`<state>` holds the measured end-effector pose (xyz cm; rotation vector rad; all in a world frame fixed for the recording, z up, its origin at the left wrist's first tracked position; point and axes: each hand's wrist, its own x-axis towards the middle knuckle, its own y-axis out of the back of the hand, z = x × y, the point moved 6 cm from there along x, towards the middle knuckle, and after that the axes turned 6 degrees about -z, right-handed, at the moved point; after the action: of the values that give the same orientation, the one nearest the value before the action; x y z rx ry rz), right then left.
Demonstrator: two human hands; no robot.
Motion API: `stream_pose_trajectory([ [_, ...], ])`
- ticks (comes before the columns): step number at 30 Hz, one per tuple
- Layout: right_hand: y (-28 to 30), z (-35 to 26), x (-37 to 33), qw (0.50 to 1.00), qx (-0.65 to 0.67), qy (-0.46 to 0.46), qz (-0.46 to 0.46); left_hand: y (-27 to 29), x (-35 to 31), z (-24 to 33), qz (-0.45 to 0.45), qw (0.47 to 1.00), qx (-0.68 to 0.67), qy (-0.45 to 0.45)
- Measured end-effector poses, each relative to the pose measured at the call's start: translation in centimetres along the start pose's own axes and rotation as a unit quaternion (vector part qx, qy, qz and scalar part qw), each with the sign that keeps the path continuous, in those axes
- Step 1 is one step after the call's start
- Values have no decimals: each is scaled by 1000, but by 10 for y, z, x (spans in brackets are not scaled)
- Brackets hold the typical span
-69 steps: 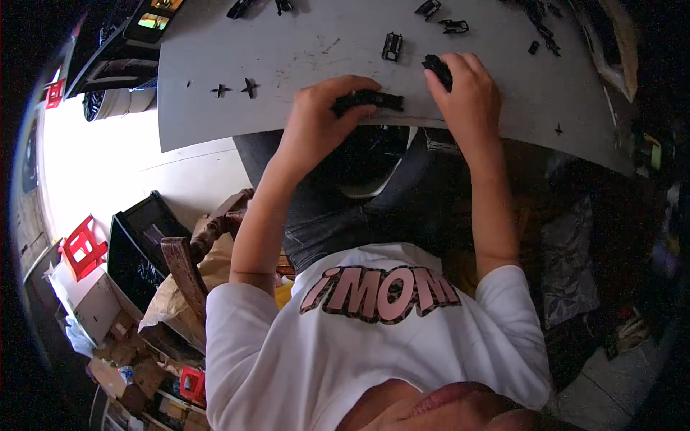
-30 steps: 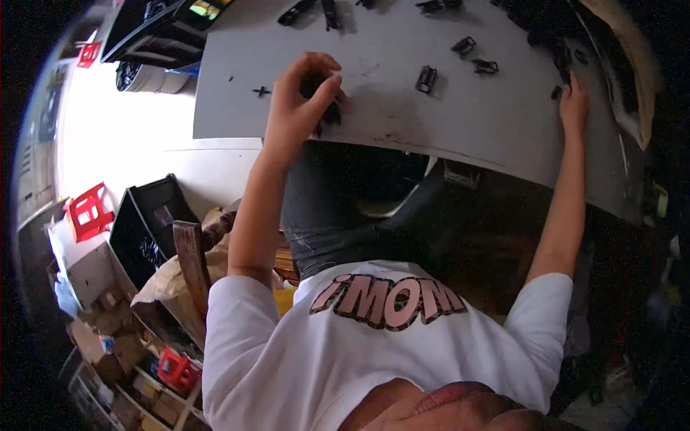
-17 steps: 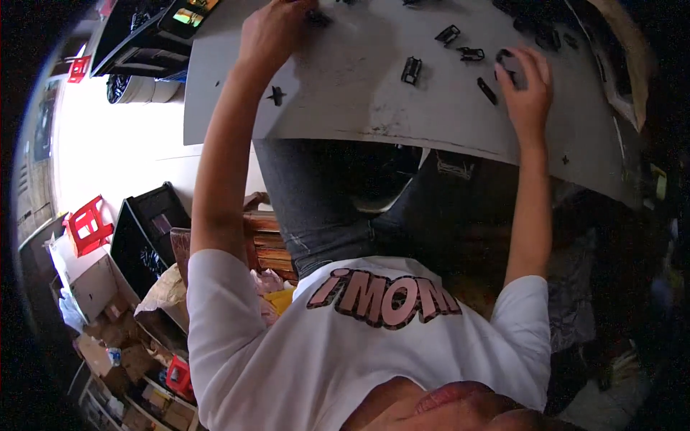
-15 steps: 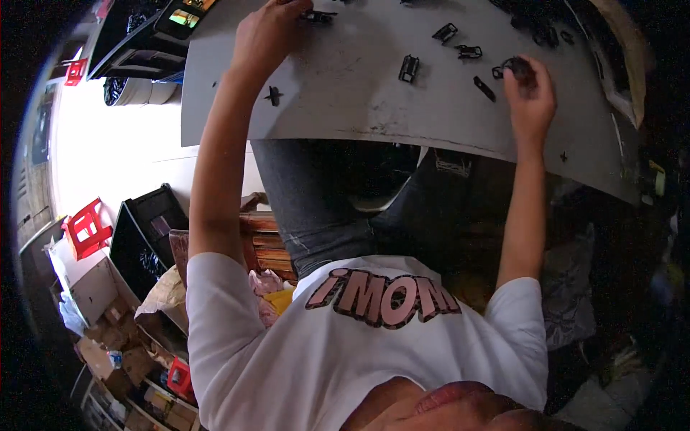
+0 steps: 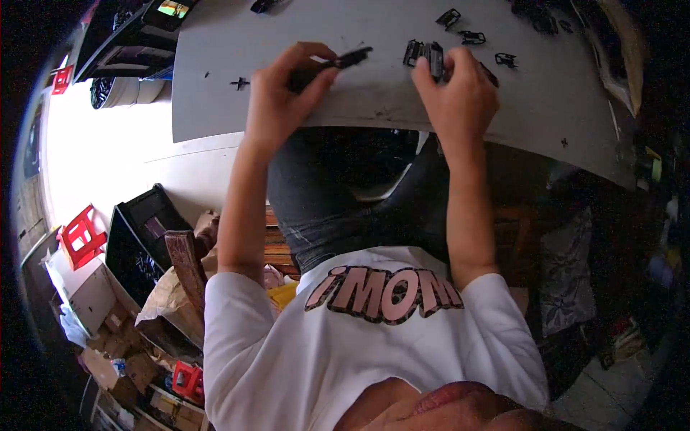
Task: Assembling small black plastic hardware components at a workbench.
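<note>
My left hand (image 5: 291, 93) is closed round a slim black plastic part (image 5: 353, 57), raised above the near edge of the grey table, its free end pointing right. To the right, my right hand (image 5: 463, 90) pinches a black ribbed rectangular part (image 5: 433, 60) between thumb and fingers. Just left of that, a black frame-shaped part (image 5: 412, 52) lies beside or against it; whether they touch I cannot tell. Another dark piece (image 5: 489, 75) shows partly behind my right hand. The two hands are apart.
On the grey table (image 5: 215, 54) lie several black frame-shaped parts (image 5: 506, 59), a small cross-shaped piece (image 5: 240, 84) and a dark cluster (image 5: 543, 21) at the far right. Red stool (image 5: 83, 237), black bin (image 5: 147, 223) and cartons (image 5: 122, 352) stand at left.
My left hand has come back from the far left of the table, toward me and right, with the slim black part. My right hand has moved left from the right-hand parts, beside a frame-shaped part.
</note>
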<state>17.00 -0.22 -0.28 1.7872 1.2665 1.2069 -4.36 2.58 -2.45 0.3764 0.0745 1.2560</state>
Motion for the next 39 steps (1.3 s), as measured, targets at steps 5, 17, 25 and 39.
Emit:
stream_pose_trajectory([
  [5,-16,-11,11,997,-77,-27,12,-8,-11,10,-19,999,42,-12],
  [17,-23,-10,12,990,43,70,-115,-19,-4,-7,-74,997,20,15],
  [25,-4,-43,-7,954,157,169,-190,-27,0,-1,-35,999,-1,16],
  [39,-15,4,-48,842,423,-48,-332,-50,-16,34,-162,981,-104,-6],
])
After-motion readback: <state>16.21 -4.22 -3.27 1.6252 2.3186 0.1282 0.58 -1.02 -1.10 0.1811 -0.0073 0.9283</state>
